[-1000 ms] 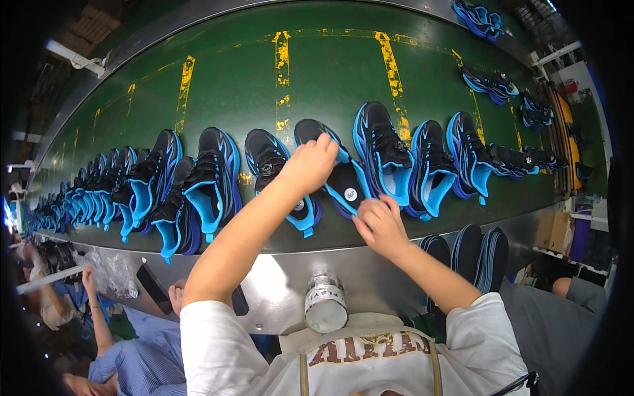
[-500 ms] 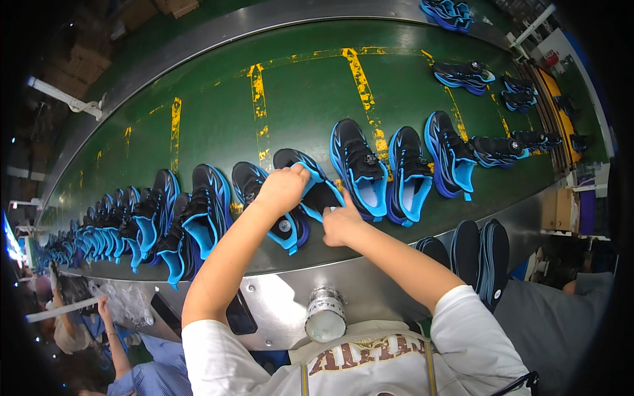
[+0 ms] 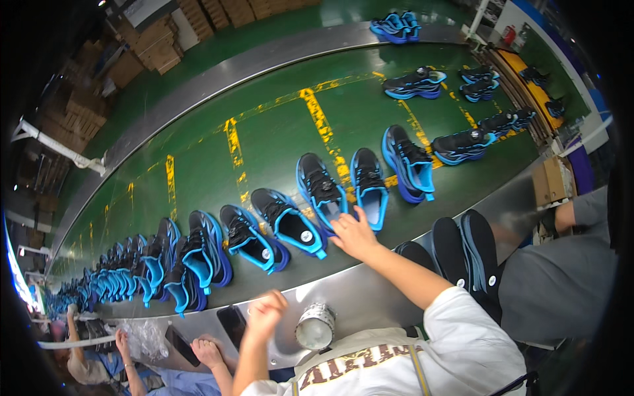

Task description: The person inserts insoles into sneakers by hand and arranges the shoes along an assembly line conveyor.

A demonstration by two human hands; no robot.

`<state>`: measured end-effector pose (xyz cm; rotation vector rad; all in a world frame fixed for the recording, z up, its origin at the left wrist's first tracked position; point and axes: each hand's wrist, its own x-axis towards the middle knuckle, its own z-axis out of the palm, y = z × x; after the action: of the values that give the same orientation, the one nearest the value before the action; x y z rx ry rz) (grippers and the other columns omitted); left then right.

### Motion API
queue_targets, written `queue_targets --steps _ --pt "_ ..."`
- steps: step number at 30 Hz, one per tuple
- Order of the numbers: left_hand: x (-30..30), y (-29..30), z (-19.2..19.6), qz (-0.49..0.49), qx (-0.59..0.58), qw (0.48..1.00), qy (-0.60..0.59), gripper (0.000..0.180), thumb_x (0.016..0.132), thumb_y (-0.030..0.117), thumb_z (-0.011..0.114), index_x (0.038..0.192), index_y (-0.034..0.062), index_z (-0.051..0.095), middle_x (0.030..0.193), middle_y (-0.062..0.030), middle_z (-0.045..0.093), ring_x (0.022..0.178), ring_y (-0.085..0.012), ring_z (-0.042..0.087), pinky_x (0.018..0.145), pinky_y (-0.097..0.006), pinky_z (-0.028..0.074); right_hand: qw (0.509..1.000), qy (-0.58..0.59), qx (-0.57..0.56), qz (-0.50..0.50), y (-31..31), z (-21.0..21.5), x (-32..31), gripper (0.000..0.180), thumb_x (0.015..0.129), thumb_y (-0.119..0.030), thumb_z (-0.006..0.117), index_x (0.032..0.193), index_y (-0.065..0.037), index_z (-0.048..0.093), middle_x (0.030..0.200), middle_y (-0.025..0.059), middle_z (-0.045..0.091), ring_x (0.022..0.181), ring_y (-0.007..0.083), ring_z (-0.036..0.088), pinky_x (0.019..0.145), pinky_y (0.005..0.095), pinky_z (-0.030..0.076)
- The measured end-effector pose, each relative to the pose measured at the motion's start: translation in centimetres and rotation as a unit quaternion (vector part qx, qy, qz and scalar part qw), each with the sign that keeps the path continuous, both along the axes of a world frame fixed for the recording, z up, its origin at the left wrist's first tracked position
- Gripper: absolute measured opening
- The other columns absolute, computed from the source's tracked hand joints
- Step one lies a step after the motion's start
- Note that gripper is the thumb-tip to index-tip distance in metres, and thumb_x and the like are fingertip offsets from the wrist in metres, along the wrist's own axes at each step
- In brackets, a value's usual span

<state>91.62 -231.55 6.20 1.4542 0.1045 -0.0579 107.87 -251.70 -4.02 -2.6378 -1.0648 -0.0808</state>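
My left hand [image 3: 266, 313] is raised above the metal table edge with its fingers curled in; nothing shows in it. My right hand [image 3: 356, 236] reaches to the heel of a black and blue sneaker [image 3: 316, 177], its fingers apart and at the collar. A pale insole shows inside that sneaker. Just left of it stands another sneaker [image 3: 274, 201] with a dark insole bearing a white round mark, and beyond that a similar sneaker [image 3: 239, 224]. To the right are a sneaker [image 3: 365, 169] with a pale insole and one more sneaker [image 3: 399, 145].
Black insoles [image 3: 452, 247] lie in stacks at the table's right front edge. A round tin [image 3: 316, 327] and a phone [image 3: 231, 325] rest on the metal ledge [image 3: 356, 280]. A long row of sneakers runs left along the green belt [image 3: 198, 178]. Other people sit at both sides.
Both hands have left the sneaker they were in; its marked dark insole now shows. My left hand has drawn back toward me, and my right hand has reached the sneaker to the right. The view has shifted.
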Motion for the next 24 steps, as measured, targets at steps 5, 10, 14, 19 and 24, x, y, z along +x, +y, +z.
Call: queue_targets --steps 5,10,14,19,24 --pt "-4.5 -6.6 -1.0 0.025 0.249 0.965 0.077 0.016 0.064 -0.001 0.052 0.063 0.0029 0.036 0.059 -0.0059 0.037 0.054 -0.0149 0.038 0.048 -0.027 0.032 0.998 -0.06 -0.006 -0.011 -5.8 -1.6 3.3 0.02 0.069 -0.031 0.058 0.072 -0.012 0.057 0.075 0.0026 0.056 0.083 0.0156 0.05 0.084 0.0398 0.028" --pt "-5.9 -8.9 -4.1 -0.009 0.526 0.834 -0.167 0.02 0.066 0.002 0.054 0.085 -0.0018 0.048 0.078 -0.0172 0.048 0.066 -0.033 0.047 0.06 -0.039 0.04 0.972 -0.07 -0.076 -0.209 -14.4 0.6 7.1 0.025 0.069 -0.028 0.06 0.085 -0.009 0.057 0.081 0.0051 0.055 0.091 0.017 0.048 0.088 0.0442 0.026" --pt "-6.6 -8.7 -4.9 0.009 0.555 0.814 -0.172 0.026 0.066 0.003 0.054 0.091 -0.0027 0.05 0.083 -0.0191 0.049 0.072 -0.0329 0.049 0.061 -0.038 0.041 0.968 -0.089 0.016 -0.235 -13.8 3.8 3.1 0.036 0.07 -0.026 0.06 0.101 -0.01 0.051 0.102 0.0066 0.05 0.102 0.021 0.043 0.09 0.0478 0.024" --pt "-6.8 -8.9 -5.8 -0.044 0.542 0.793 -0.274 0.023 0.067 0.002 0.051 0.089 -0.0038 0.048 0.083 -0.0215 0.046 0.075 -0.0356 0.047 0.065 -0.04 0.04 0.95 -0.014 0.188 -0.249 -18.3 6.5 -10.4 0.027 0.074 -0.022 0.055 0.097 -0.007 0.054 0.092 0.0088 0.056 0.094 0.0217 0.049 0.09 0.0428 0.025" --pt "-4.4 -7.0 -10.7 -0.094 0.45 0.794 -0.397 0.03 0.059 0.004 0.053 0.088 -0.0033 0.05 0.079 -0.0211 0.048 0.073 -0.0339 0.049 0.065 -0.043 0.039 0.882 0.065 0.13 -0.448 -22.6 3.8 -28.9 0.019 0.071 -0.021 0.058 0.085 -0.008 0.057 0.074 0.007 0.058 0.074 0.022 0.054 0.077 0.0401 0.032"
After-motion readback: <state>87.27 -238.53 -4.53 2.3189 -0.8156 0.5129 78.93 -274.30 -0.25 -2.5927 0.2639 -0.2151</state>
